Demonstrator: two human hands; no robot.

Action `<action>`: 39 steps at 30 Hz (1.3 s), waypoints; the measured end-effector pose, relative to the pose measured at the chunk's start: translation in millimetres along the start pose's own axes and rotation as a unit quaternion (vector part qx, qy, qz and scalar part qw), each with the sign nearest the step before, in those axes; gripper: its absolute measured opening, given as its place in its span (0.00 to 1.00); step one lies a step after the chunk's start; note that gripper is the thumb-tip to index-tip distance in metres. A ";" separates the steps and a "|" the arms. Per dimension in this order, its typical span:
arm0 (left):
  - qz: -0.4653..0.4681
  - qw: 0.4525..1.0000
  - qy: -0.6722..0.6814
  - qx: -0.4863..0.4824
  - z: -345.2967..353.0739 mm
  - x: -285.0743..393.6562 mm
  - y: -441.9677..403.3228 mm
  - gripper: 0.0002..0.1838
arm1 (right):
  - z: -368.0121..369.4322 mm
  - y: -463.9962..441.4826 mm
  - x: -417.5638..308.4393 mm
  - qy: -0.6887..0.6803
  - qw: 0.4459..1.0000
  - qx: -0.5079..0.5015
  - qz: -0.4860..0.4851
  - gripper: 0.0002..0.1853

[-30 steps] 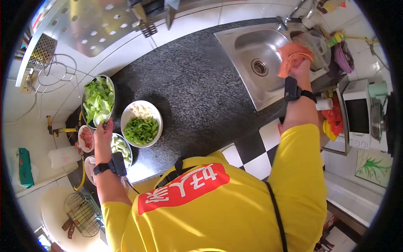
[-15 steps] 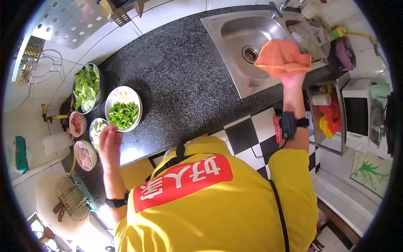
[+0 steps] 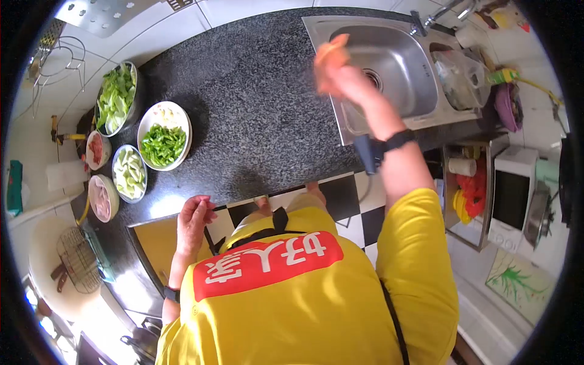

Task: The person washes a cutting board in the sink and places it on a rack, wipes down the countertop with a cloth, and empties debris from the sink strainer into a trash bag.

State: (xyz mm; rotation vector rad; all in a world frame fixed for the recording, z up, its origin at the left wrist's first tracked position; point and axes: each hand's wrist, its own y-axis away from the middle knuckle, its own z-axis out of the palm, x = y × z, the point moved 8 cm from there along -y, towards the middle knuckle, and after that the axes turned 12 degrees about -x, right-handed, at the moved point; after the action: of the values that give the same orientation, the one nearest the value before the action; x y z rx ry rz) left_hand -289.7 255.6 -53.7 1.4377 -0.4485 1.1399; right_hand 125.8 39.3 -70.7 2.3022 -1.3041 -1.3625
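Note:
My right hand (image 3: 342, 80) grips an orange cloth (image 3: 333, 53) over the left rim of the sink (image 3: 394, 64), beside the granite countertop (image 3: 255, 97). The cloth is bunched and slightly blurred. My left hand (image 3: 195, 220) hangs just off the counter's front edge, its fingers loosely bent and apart, with nothing visible in them. Nearest to it on the counter are a bowl of pale green slices (image 3: 129, 174) and a white bowl with chopped green peppers (image 3: 163, 143) and some minced pale pieces.
A bowl of leafy greens (image 3: 117, 100), a small bowl of red pieces (image 3: 97, 150) and a bowl of pale pink meat (image 3: 102, 198) stand at the left. Beyond the sink basin lies a clear plastic bag (image 3: 460, 79). A faucet (image 3: 426, 23) rises behind the sink.
My right hand has swept the cloth leftwards from over the sink to its left rim. My left hand has drawn away from the bowls towards my body. The view has shifted slightly.

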 end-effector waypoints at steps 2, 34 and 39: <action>-0.007 0.996 0.057 0.073 7.1 -5.7 13.0 0.10 | 19.9 4.5 -33.4 0.308 0.903 0.149 -0.260 0.18; 0.022 0.948 0.231 0.217 45.0 -85.8 90.4 0.13 | 249.2 106.7 -126.9 0.265 0.837 -0.024 -0.477 0.39; 0.038 0.929 0.250 0.270 24.1 -102.4 125.5 0.12 | 273.7 102.9 -149.1 0.298 0.821 -0.036 -0.486 0.36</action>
State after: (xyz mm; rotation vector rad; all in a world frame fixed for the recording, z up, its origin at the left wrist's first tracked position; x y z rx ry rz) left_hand -428.1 169.3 -67.4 1.5156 0.1923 1.7219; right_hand -178.2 162.8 -78.5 3.0642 0.1806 -0.6303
